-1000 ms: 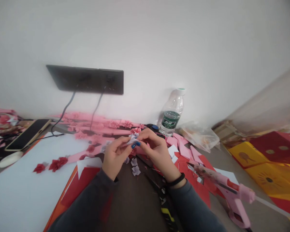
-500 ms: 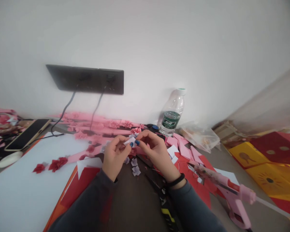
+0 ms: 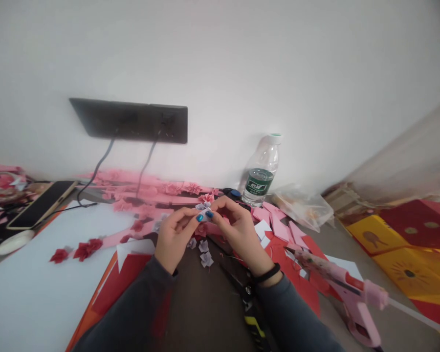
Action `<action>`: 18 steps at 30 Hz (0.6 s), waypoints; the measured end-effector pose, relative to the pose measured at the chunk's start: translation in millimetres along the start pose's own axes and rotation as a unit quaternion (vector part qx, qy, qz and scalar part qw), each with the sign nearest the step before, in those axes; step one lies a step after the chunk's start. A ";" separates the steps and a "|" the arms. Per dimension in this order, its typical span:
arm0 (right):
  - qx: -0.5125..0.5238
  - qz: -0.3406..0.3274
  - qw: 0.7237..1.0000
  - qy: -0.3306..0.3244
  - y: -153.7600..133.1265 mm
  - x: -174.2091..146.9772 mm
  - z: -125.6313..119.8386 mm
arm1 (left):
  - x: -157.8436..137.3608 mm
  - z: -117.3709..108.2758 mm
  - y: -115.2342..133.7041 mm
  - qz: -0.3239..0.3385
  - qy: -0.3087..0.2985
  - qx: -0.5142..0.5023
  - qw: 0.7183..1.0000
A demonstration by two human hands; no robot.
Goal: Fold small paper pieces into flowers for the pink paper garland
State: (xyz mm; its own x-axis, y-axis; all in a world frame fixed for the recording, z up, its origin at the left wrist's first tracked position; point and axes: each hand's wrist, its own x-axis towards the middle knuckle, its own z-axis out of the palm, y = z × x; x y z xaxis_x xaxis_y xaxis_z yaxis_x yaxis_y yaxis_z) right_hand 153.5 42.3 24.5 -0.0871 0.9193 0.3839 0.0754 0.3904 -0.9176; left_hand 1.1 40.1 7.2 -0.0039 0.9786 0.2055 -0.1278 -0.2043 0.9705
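Between the fingertips of both hands is a small piece of pale lilac paper [image 3: 206, 212], mostly covered by the thumbs. My left hand [image 3: 174, 237] pinches it from the left, and my right hand [image 3: 238, 234] pinches it from the right, the thumbs almost meeting. Just below the hands, several little folded lilac paper flowers [image 3: 206, 257] lie on the dark table. Pink and red paper flowers [image 3: 89, 249] on pink strips spread out behind and to the left. Scissors [image 3: 248, 293] with a black and yellow handle rest under my right wrist.
A pink glue gun [image 3: 346, 288] lies at the right on red paper [image 3: 291, 274]. Behind it are pink paper pieces [image 3: 278, 227], a water bottle [image 3: 259, 181] and a clear plastic bag [image 3: 306, 205]. Red and yellow boxes [image 3: 407, 249] stand far right; a phone [image 3: 42, 204] and white sheet [image 3: 40, 293] lie left.
My thumbs have drawn closer together over the lilac paper, and less of it shows. The left fingers have closed in slightly; everything else stays where it was.
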 end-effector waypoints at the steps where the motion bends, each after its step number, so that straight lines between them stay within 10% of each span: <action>1: -0.002 -0.004 1.000 0.003 0.1 0.0 0.1 | 0.1 -0.4 -0.3 -0.010 -0.003 -0.005 1.000; 18: -0.149 -0.145 0.978 0.004 5.3 -0.3 1.4 | -1.2 3.3 -4.5 -0.113 -0.038 -0.073 0.990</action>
State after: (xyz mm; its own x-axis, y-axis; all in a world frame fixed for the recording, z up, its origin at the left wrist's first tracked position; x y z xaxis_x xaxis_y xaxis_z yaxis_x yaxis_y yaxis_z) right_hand 152.5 44.0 19.4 -0.1406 0.7671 0.6259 0.3348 0.6318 -0.6991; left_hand 4.9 39.8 3.0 0.1151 0.9934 -0.0004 -0.2596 0.0305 0.9652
